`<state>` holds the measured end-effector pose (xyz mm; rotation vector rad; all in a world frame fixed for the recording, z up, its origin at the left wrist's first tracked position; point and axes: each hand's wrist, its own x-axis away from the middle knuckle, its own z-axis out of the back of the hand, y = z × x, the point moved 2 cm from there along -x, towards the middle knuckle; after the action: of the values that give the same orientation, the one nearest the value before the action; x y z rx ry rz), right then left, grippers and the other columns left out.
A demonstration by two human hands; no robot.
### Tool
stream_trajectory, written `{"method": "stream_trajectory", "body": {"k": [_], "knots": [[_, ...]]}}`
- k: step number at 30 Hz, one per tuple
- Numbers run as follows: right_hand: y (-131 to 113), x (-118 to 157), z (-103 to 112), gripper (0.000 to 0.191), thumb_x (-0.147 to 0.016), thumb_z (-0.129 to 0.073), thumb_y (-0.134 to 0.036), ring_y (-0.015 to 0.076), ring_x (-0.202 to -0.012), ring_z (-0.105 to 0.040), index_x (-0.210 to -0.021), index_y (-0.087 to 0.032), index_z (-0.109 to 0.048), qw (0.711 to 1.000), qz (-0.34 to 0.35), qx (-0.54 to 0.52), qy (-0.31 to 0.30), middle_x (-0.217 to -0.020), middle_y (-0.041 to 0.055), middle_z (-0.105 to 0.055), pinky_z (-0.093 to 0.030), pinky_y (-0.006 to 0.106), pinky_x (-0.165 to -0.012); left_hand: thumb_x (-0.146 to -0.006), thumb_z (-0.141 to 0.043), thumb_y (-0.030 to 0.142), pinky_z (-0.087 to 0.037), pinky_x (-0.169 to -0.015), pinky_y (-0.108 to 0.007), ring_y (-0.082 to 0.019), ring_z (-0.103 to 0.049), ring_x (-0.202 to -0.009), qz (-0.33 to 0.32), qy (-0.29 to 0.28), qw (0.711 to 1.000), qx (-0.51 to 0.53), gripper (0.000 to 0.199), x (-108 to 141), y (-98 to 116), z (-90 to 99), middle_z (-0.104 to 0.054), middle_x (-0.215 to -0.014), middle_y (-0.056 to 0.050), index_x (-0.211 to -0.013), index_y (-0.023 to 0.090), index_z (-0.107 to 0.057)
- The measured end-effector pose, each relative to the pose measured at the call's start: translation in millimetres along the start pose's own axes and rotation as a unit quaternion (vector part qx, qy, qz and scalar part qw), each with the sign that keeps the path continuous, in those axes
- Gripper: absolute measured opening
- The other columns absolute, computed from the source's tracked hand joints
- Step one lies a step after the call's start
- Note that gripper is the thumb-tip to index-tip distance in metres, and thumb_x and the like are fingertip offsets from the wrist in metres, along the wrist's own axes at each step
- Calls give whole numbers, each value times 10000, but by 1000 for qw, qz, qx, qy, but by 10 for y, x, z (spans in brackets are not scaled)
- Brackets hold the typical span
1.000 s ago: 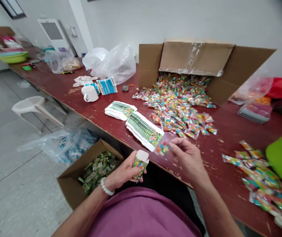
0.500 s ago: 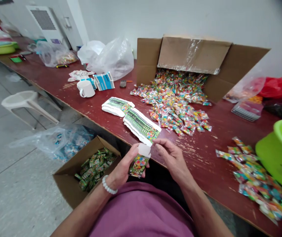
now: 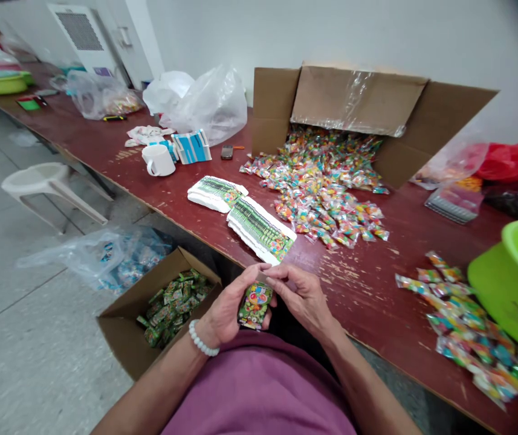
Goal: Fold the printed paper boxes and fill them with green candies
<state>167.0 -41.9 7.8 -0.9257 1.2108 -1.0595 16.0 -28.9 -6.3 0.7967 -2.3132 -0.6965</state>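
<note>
Head view: two hands (image 3: 226, 308) (image 3: 303, 297), fingers closed, gripping one printed box (image 3: 254, 307); two carton stacks (image 3: 262, 231) beyond.

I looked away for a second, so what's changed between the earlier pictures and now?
The right hand moved left, to the top of the small box. The candy packet it held is no longer in sight; the hand now touches the box's top flap, which stood up before and now looks bent over. The left hand still holds the box. The white mug and the candy pile stayed put.
</note>
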Motion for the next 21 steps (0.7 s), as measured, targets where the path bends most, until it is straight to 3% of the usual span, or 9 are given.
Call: {"method": "stream_trajectory", "body": {"k": [4,6,8,11,16,18,21], "knots": [[-65,-7,27,133,-918,-652,-320,221,-948,-691,-911,-241,-759,997,17,13,-75,-993,61,-751,-525,347,-857,-937,-521,525,-538,-410,-257,-152,-625,-445,16,9,999,47,432,-43,-5,9,-662,-701,-17,-1215,200,-576],[-34,-2,5,148,-909,-660,-333,200,-862,-685,-872,-222,-750,997,-22,-1,-74,-903,50,-737,-529,329,-811,-939,-535,454,-524,-390,-246,-139,-603,-426,10,27,999,33,386,-48,-6,-8,-649,-694,-8,-1209,185,-597],[40,1,-32,164,-871,-703,-364,160,-681,-645,-834,-206,-726,992,-95,-54,-59,-750,13,-692,-526,291,-673,-941,-536,421,-515,-391,-229,-135,-607,-460,-14,51,999,-6,382,-40,-12,-25,-641,-702,-8,-1235,185,-602],[131,-13,-89,223,-772,-797,-382,112,-531,-569,-826,-185,-709,975,-168,-134,-51,-692,-12,-671,-485,250,-535,-944,-545,467,-518,-422,-203,-140,-636,-554,-57,88,992,-65,441,-26,-39,-18,-648,-733,-12,-1299,208,-583],[100,-59,-108,236,-731,-817,-379,98,-476,-579,-726,-171,-707,960,-184,-207,-48,-940,56,-739,-477,258,-449,-890,-445,722,-459,-360,-214,-131,-568,-392,6,67,996,-64,709,-57,-122,69,-645,-622,-36,-1233,132,-638],[70,-53,-98,237,-728,-821,-380,94,-497,-586,-725,-170,-711,963,-179,-197,-44,-998,64,-736,-490,256,-465,-889,-484,690,-455,-353,-218,-137,-570,-382,12,77,995,-56,670,-58,-104,96,-652,-613,-44,-1187,116,-661],[57,5,-112,229,-808,-756,-410,104,-545,-588,-812,-183,-726,970,-166,-165,-71,-875,30,-715,-513,255,-524,-914,-544,517,-498,-384,-237,-162,-623,-454,25,77,997,-13,503,-42,-46,85,-681,-662,-50,-1234,144,-648]]}}
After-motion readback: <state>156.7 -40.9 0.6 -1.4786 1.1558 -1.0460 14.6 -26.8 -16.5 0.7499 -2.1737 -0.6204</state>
